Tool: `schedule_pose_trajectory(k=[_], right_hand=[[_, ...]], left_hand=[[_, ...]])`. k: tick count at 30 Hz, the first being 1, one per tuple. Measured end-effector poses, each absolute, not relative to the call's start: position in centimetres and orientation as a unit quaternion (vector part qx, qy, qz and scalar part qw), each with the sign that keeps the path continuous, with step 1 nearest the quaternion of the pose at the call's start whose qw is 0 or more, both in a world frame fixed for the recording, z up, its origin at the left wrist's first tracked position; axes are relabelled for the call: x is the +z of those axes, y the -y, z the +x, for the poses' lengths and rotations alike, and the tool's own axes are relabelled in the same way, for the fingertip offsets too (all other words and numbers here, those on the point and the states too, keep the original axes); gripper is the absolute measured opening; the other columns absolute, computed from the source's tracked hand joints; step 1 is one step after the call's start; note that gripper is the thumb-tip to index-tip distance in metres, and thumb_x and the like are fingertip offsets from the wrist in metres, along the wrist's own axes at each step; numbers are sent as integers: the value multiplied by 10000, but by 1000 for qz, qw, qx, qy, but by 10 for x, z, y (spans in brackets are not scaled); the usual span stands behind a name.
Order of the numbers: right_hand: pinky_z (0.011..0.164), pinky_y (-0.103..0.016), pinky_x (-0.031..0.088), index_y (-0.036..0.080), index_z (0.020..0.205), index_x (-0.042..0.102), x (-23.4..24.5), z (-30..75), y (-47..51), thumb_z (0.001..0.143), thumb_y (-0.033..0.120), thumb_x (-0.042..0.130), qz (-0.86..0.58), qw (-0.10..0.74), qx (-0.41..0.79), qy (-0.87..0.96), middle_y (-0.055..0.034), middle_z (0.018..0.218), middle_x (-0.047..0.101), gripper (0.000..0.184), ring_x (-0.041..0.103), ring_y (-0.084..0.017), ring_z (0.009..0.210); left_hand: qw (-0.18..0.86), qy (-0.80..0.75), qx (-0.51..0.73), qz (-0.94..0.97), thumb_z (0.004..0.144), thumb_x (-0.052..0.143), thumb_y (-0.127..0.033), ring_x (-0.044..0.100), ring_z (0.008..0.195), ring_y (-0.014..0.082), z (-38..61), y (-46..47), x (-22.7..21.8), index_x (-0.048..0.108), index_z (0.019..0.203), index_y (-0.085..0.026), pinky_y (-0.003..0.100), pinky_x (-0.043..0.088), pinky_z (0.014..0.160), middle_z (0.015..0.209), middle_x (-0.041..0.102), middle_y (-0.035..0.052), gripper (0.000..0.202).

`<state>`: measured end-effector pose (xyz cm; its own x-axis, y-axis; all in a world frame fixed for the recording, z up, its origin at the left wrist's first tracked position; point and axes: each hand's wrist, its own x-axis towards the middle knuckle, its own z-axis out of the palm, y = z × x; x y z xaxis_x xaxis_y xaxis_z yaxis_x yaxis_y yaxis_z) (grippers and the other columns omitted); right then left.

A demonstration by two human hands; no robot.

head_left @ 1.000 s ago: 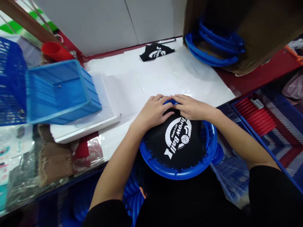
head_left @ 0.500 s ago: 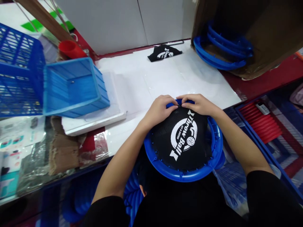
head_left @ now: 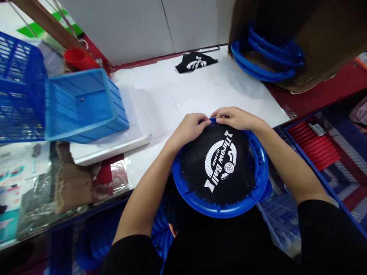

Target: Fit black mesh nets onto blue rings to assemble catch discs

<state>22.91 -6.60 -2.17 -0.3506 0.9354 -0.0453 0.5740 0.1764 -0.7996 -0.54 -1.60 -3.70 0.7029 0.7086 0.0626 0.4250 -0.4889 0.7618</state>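
A blue plastic ring [head_left: 220, 212] rests against my body at the table's edge, with small pegs around its inner rim. Over it lies a black mesh cloth [head_left: 195, 160] printed in white with "Throw Ball". The cloth's lower edge sits along the pegs, while a gap shows on the right. At the far rim, my left hand [head_left: 191, 128] pinches the mesh edge, thumb on top. Close beside it, my right hand [head_left: 237, 118] is closed on the same edge, its fingers curled over the rim. The fingertips hide the exact spot of contact.
Another folded black mesh [head_left: 196, 63] lies at the back of the white tabletop [head_left: 160, 103]. More blue rings [head_left: 263, 72] sit in a cardboard box [head_left: 315, 49] at right. A blue bin [head_left: 86, 105] stands left; red rings [head_left: 314, 145] fill a crate at lower right.
Both hands have shifted slightly at the far rim, and the mesh edge is drawn further over it. Less of the rim shows between the fingers. The view has moved a little.
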Motion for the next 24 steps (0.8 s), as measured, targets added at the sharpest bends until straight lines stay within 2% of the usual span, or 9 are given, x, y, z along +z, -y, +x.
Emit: schedule_pose_trajectory(k=[5, 10, 16, 24], right_hand=[[1129, -536, 534, 280, 839, 730, -20, 231, 58, 953, 368, 632, -516, 202, 366, 748, -44, 1299, 782, 174, 700, -292, 1187], [1107, -535, 542, 262, 815, 722, -19, 234, 56, 926, 372, 645, -510, 192, 373, 751, -53, 1306, 778, 174, 701, -292, 1145], [1103, -526, 538, 269, 821, 720, -20, 230, 63, 922, 364, 648, -521, 215, 355, 746, -50, 1280, 789, 157, 704, -287, 1144], [1107, -540, 531, 262, 787, 684, -22, 225, 69, 920, 374, 637, -515, 251, 334, 749, -88, 1221, 791, 180, 714, -291, 1160]], left_hand=[[347, -339, 190, 854, 1008, 613, -312, 703, 858, 226, -5, 15, -41, 799, 926, -222, 398, 540, 862, 931, 820, 73, 223], [321, -347, 175, 864, 1008, 613, -317, 715, 886, 251, -4, 14, -40, 807, 941, -225, 409, 541, 840, 972, 827, 89, 224], [290, -342, 167, 878, 1002, 607, -335, 697, 854, 259, -4, 12, -41, 815, 936, -234, 419, 542, 819, 947, 822, 98, 240], [262, -347, 145, 889, 1026, 564, -319, 715, 927, 299, -4, 17, -35, 814, 974, -218, 439, 535, 815, 1002, 826, 127, 274]])
